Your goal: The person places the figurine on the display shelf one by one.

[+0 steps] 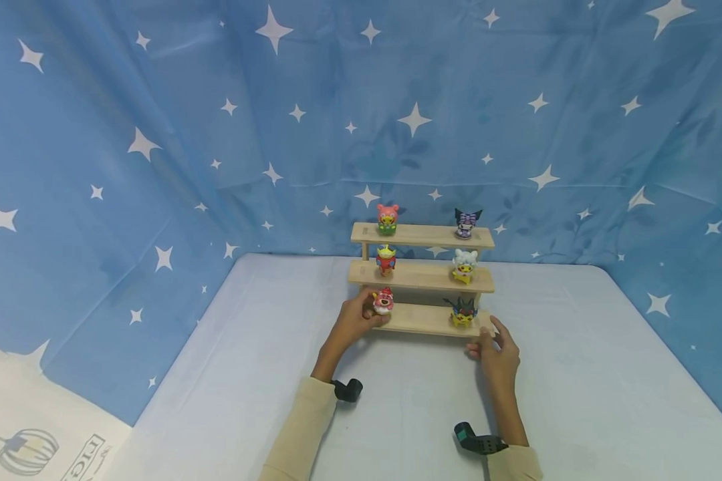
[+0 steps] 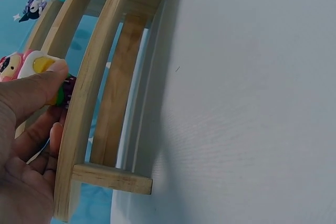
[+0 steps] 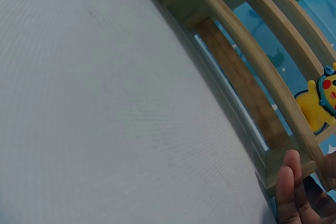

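A three-tier wooden display shelf (image 1: 424, 321) stands on the white table. On the left of its lowest tier is a pink bear figurine (image 1: 383, 302) with a red top and white base. My left hand (image 1: 356, 316) pinches this figurine, the thumb (image 2: 59, 69) across its lower front and the other fingers behind and below. My right hand (image 1: 498, 354) holds the right end of the lowest tier, with fingers (image 3: 286, 187) against the wooden end. Beside it on that tier stands a yellow figurine with dark ears (image 1: 463, 312). Part of the right hand lies outside the right wrist view.
The middle tier carries a red-and-blue figurine (image 1: 386, 260) and a white-hooded yellow one (image 1: 464, 266). Above them are a pink-hooded figurine (image 1: 388, 220) and a black-and-purple one (image 1: 466, 223). A blue star-patterned curtain (image 1: 313, 147) hangs behind the white table (image 1: 265, 321).
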Demonstrator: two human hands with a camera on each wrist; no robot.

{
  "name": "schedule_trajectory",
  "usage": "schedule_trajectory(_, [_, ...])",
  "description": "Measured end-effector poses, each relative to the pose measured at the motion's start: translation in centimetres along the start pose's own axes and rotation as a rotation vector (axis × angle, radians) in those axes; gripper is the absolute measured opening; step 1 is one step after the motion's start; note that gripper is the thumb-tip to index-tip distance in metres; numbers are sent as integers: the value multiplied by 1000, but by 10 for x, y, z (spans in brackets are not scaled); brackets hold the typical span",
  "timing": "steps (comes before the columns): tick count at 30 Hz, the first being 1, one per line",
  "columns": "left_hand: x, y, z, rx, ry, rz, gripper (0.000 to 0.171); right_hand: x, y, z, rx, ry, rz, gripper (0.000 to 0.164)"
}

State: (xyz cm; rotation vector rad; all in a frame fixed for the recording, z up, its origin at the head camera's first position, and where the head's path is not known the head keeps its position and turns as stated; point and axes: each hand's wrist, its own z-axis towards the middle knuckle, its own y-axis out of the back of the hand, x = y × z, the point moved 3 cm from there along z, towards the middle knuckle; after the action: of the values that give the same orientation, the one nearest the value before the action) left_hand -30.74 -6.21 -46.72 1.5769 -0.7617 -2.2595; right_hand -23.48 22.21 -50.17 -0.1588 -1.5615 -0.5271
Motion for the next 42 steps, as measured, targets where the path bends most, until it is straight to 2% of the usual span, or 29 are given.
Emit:
schedule_trajectory(9, [3,4,-3,37,-12,-62,66,-1,-3,2,-4,1,30,50])
schedule_trajectory(13, [5,8,-7,29,-23,-68,68,-2,-3,2,-6,4,24,50])
schedule_trajectory(18, [2,12,-18,-49,-41,-45,65,-3,-1,1,-23,13,26,50])
schedule_trajectory(23, [-3,9,-40,-161,-54,-4,56,-4,0,1,-32,20,35,50])
schedule_trajectory(27, [-12,4,-56,-187,-33,24,51,-3,1,2,-53,36,4,49])
schedule_trajectory(30, [-21,3,-64,-181,-21,149,44,-2,1,4,-71,47,-21,49])
schedule_trajectory(34, [-34,1,-78,-141,-57,449,48,-4,-2,4,-75,34,-52,49])
schedule_trajectory(37, [-42,0,-91,-93,-90,614,53,-9,-5,2,-55,0,-87,53])
schedule_trajectory(42, [-50,0,-107,-32,-59,713,61,-11,-2,-11,-20,-61,-154,70])
